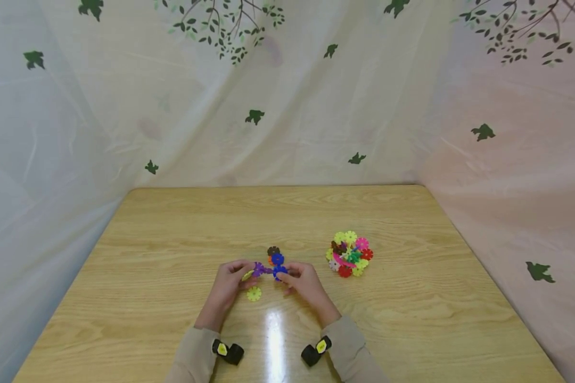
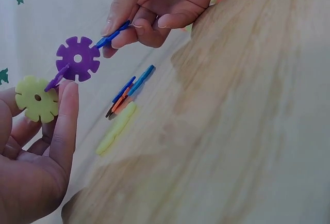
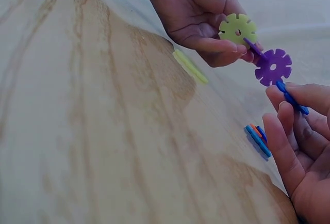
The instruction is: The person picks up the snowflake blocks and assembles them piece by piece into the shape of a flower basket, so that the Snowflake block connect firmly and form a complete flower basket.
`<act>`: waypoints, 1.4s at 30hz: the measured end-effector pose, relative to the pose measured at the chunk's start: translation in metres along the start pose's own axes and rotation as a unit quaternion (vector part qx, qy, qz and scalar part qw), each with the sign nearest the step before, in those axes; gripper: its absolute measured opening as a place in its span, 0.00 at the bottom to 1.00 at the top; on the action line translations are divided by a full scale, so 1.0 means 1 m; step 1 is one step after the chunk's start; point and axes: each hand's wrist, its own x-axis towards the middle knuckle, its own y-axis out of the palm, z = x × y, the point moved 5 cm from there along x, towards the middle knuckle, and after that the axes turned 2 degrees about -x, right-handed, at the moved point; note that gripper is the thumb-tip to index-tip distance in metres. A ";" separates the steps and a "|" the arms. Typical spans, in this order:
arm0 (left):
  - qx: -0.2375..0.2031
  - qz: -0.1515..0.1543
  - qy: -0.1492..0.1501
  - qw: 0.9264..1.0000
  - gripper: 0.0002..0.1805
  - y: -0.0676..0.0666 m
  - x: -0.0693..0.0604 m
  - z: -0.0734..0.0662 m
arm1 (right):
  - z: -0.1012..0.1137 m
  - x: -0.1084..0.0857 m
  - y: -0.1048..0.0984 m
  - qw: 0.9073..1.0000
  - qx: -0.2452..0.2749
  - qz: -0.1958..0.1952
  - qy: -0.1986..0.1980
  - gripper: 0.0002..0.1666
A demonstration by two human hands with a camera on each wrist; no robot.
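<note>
Both hands hold a short chain of notched plastic flower discs joined edge to edge above the table. My left hand [image 1: 227, 284] grips the end with the yellow disc [image 2: 37, 99]. From there the chain runs through a purple disc seen nearly edge-on [image 2: 56, 78] to a second purple disc [image 2: 78, 59] facing the left wrist view. Between thumb and fingers, my right hand [image 1: 307, 282] pinches the blue disc [image 3: 292, 99] at the other end. Its edge meets the second purple disc; how deeply they interlock cannot be seen.
On the wooden table [image 1: 172, 229], a loose yellow disc [image 1: 254, 293] lies near the left hand. Beyond the hands are a dark disc [image 1: 273, 250], a blue disc [image 1: 277, 259] and a partly hidden orange one. Farther right sits a pile of mixed-colour discs [image 1: 345, 271]. Patterned cloth [image 1: 287, 143] hangs behind.
</note>
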 end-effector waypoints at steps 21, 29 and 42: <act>0.013 0.025 0.021 0.999 0.14 0.002 -0.003 -0.003 | -0.001 0.000 -0.001 1.000 0.010 -0.004 0.004 0.15; 0.017 0.027 0.028 0.999 0.13 0.002 -0.001 -0.002 | -0.003 0.002 -0.001 1.000 -0.005 -0.002 -0.011 0.14; 0.012 0.008 0.018 1.000 0.12 0.001 0.001 -0.001 | -0.004 0.002 -0.002 1.000 -0.002 0.003 -0.012 0.14</act>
